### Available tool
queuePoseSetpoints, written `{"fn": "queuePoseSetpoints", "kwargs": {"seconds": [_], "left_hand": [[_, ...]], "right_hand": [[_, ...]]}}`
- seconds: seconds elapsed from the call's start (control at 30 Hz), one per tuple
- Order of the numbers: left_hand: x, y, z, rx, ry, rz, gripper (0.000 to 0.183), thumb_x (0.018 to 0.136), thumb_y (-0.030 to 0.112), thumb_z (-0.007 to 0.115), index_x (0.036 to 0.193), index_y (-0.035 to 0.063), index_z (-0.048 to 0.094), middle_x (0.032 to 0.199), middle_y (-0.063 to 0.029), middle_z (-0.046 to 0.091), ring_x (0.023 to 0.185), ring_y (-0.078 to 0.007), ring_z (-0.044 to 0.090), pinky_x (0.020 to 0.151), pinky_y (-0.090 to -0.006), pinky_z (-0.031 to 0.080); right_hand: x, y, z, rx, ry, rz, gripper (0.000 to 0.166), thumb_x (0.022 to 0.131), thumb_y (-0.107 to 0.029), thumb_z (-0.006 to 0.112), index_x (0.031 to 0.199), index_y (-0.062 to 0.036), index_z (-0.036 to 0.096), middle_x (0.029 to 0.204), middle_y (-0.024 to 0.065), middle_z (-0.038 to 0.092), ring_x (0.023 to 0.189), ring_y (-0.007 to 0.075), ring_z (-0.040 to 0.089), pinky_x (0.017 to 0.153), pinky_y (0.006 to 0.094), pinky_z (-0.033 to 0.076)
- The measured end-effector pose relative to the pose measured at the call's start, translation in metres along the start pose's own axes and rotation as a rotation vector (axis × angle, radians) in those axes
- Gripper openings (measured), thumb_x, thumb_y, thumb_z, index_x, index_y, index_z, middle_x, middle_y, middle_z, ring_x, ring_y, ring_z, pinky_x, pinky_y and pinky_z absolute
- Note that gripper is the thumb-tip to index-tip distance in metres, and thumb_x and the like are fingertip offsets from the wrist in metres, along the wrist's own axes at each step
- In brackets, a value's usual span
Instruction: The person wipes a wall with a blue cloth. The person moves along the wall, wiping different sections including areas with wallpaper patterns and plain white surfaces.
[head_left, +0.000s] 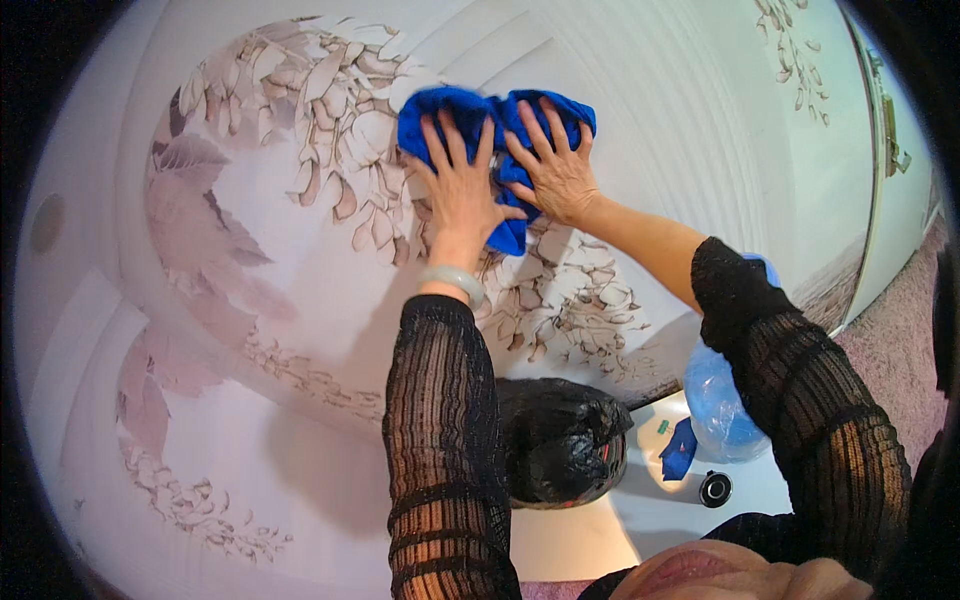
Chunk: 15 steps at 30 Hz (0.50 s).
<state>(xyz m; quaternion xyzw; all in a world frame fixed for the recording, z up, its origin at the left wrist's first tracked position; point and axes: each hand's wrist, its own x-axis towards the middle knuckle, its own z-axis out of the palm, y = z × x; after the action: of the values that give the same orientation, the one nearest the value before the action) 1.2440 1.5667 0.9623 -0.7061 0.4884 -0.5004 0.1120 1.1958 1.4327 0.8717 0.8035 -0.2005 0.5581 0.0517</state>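
Note:
My left hand (461, 187) lies flat with spread fingers over a bright blue cloth (444, 105), pinning it to a pale wall (330, 262) printed with cream petals and mauve leaves. Beside it, my right hand (559, 172) holds the cloth's right part against the same surface, its fingers also spread. A narrow fold of the fabric hangs down between the two wrists. Whether this is one cloth or two touching pieces, I cannot tell. A pale bangle (454, 282) circles my left wrist.
Below my arms, a bulky object covered by a black plastic bag (562, 435) stands by a white surface (660, 517). Near it are a dark blue packet (679, 450), a round black item (715, 489) and a blue plastic-wrapped object (724, 405). A door handle (891, 142) and purplish carpet (896, 300) are at right.

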Motion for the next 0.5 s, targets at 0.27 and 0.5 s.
{"fn": "queuePoseSetpoints", "kwargs": {"seconds": [0.27, 0.5], "left_hand": [[-0.028, -0.068, 0.013, -0.091, 0.011, -0.302, 0.142, 0.05, 0.074, 0.079, 0.154, 0.0107, 0.007, 0.147, -0.045, 0.0, 0.137, -0.0609, -0.007, 0.107, -0.0704, 0.005], [0.016, -0.145, 0.013, -0.141, 0.204, -0.281, 0.12, 0.066, 0.048, 0.078, 0.154, 0.0093, 0.006, 0.145, -0.0474, 0.006, 0.137, -0.0608, -0.004, 0.112, -0.0636, -0.004]], "right_hand": [[0.101, -0.023, -0.038, -0.166, -0.007, -0.582, 0.078, 0.078, -0.067, 0.062, 0.146, -0.0385, 0.035, 0.161, -0.0034, 0.013, 0.147, 0.0229, 0.013, 0.108, 0.0585, 0.023], [0.138, -0.109, -0.03, -0.112, 0.182, -0.043, 0.068, 0.091, -0.06, 0.05, 0.15, -0.0412, 0.024, 0.16, 0.0034, 0.015, 0.145, 0.0344, 0.01, 0.098, 0.073, 0.022]]}}
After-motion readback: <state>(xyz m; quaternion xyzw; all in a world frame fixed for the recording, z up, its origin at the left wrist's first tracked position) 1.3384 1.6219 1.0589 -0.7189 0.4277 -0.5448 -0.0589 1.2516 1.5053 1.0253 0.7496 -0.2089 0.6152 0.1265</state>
